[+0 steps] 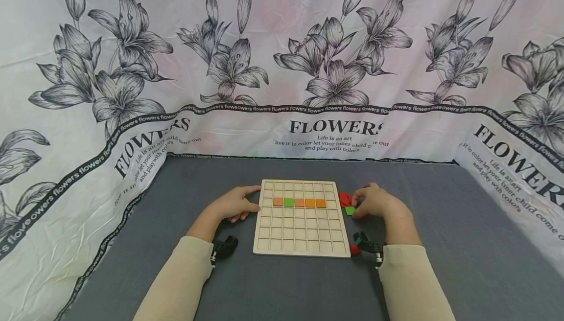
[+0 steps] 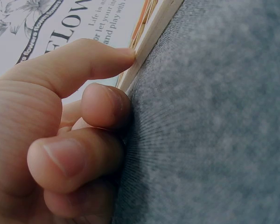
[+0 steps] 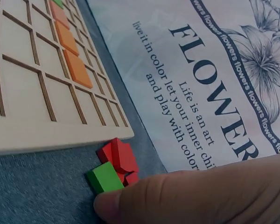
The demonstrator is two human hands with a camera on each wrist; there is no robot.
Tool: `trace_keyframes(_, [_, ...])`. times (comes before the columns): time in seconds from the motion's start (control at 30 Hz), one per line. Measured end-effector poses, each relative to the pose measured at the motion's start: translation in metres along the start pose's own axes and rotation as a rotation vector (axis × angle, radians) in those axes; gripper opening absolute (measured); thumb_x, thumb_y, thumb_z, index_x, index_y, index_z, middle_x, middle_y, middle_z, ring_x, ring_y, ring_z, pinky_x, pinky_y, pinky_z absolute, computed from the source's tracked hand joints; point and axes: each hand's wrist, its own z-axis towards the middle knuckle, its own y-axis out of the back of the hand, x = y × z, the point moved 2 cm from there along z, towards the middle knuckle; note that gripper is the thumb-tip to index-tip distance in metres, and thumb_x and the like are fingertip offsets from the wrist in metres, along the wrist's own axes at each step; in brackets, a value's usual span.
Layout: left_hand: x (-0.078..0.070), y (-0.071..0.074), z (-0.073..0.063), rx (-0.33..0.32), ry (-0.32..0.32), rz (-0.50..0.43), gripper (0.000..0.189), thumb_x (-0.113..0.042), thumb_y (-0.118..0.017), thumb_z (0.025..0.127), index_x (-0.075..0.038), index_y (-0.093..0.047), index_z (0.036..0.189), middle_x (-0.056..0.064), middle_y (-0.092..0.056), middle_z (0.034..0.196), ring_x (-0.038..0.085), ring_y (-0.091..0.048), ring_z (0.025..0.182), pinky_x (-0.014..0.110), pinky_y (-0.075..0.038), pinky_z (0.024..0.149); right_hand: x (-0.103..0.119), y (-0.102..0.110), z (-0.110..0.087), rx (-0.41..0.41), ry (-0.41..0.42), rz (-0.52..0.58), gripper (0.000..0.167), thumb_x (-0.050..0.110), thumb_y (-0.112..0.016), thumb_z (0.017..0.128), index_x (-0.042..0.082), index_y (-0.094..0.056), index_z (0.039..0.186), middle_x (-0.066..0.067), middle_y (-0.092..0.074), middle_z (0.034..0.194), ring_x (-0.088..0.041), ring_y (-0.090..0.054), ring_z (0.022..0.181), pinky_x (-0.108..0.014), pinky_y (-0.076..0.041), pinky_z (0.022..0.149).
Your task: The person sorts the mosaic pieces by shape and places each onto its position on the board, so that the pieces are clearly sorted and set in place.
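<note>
A wooden grid board (image 1: 302,245) lies flat on the grey table. One of its upper rows holds several square tiles: a light orange tile (image 1: 278,202), a green tile (image 1: 288,202), then more orange ones (image 3: 78,68). My left hand (image 1: 235,203) touches the board's left edge with index finger and thumb, its other fingers bent below. Right of the board, my right hand (image 1: 376,201) is over a small heap of red pieces (image 3: 119,155) and a loose green tile (image 3: 105,178). Its thumb touches the green tile's near edge; the other fingertips are partly hidden.
Another red piece (image 1: 355,249) lies by the board's lower right corner, near the right wrist's black camera mount (image 1: 367,243). A floral printed cloth (image 1: 330,135) hangs behind and along both sides of the grey tabletop (image 1: 282,286).
</note>
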Motion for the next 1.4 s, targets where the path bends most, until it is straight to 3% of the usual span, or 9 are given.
trace_keyframes(0.1, [0.000, 0.000, -0.001, -0.006, 0.004, 0.004, 0.075, -0.024, -0.075, 0.096, -0.023, -0.038, 0.161, 0.008, -0.054, 0.051, 0.016, -0.039, 0.033, 0.031, -0.037, 0.038, 0.000, 0.004, -0.004, -0.014, 0.001, -0.003, 0.017, 0.019, -0.082, 0.080, 0.015, -0.068, 0.089, -0.028, -0.039, 0.139, -0.041, -0.044, 0.108, -0.049, -0.043, 0.076])
trace_keyframes(0.23, [0.000, 0.001, -0.002, -0.009, 0.004, 0.006, 0.074, -0.024, -0.075, 0.096, -0.024, -0.039, 0.161, 0.008, -0.053, 0.051, 0.017, -0.039, 0.033, 0.031, -0.036, 0.038, 0.003, 0.013, -0.007, -0.030, 0.058, 0.050, 0.017, 0.018, -0.077, 0.084, 0.011, -0.067, 0.096, -0.020, -0.052, 0.116, -0.030, -0.050, 0.086, -0.042, -0.041, 0.066])
trace_keyframes(0.33, [-0.001, 0.001, -0.002, -0.009, 0.004, 0.006, 0.074, -0.025, -0.075, 0.096, -0.024, -0.038, 0.161, 0.008, -0.053, 0.051, 0.017, -0.038, 0.033, 0.031, -0.036, 0.038, 0.009, 0.018, -0.007, -0.045, 0.109, 0.095, 0.021, 0.019, -0.077, 0.088, 0.008, -0.066, 0.101, -0.016, -0.059, 0.108, -0.028, -0.053, 0.083, -0.042, -0.045, 0.068])
trace_keyframes(0.43, [-0.002, 0.002, -0.001, -0.010, 0.006, 0.006, 0.074, -0.025, -0.075, 0.096, -0.024, -0.038, 0.161, 0.008, -0.053, 0.051, 0.016, -0.039, 0.033, 0.031, -0.036, 0.038, 0.017, 0.019, -0.006, -0.067, 0.141, 0.105, 0.023, 0.024, -0.079, 0.090, 0.007, -0.068, 0.102, -0.012, -0.062, 0.108, -0.028, -0.055, 0.093, -0.045, -0.047, 0.077])
trace_keyframes(0.57, [-0.002, 0.001, -0.001, -0.009, 0.006, 0.004, 0.075, -0.024, -0.075, 0.096, -0.024, -0.038, 0.161, 0.008, -0.053, 0.051, 0.016, -0.039, 0.033, 0.031, -0.036, 0.038, 0.027, 0.013, -0.001, -0.074, 0.156, 0.115, 0.023, 0.024, -0.081, 0.090, 0.008, -0.071, 0.101, -0.005, -0.064, 0.096, -0.024, -0.056, 0.088, -0.042, -0.048, 0.078])
trace_keyframes(1.0, [0.000, -0.001, -0.001, -0.015, 0.012, -0.005, 0.075, -0.024, -0.076, 0.095, -0.025, -0.038, 0.161, 0.008, -0.053, 0.050, 0.016, -0.038, 0.033, 0.030, -0.036, 0.037, 0.038, -0.010, 0.011, -0.020, 0.169, 0.000, 0.020, 0.020, -0.085, 0.084, 0.011, -0.069, 0.092, -0.003, -0.062, 0.086, -0.022, -0.055, 0.079, -0.039, -0.045, 0.070])
trace_keyframes(1.4, [-0.001, 0.000, -0.001, -0.005, 0.001, -0.013, 0.075, -0.023, -0.075, 0.096, -0.023, -0.037, 0.161, 0.008, -0.053, 0.051, 0.016, -0.039, 0.033, 0.030, -0.037, 0.038, 0.035, -0.017, 0.017, -0.038, 0.179, 0.043, 0.014, 0.015, -0.084, 0.085, 0.011, -0.073, 0.093, -0.003, -0.060, 0.084, -0.021, -0.053, 0.076, -0.037, -0.043, 0.068])
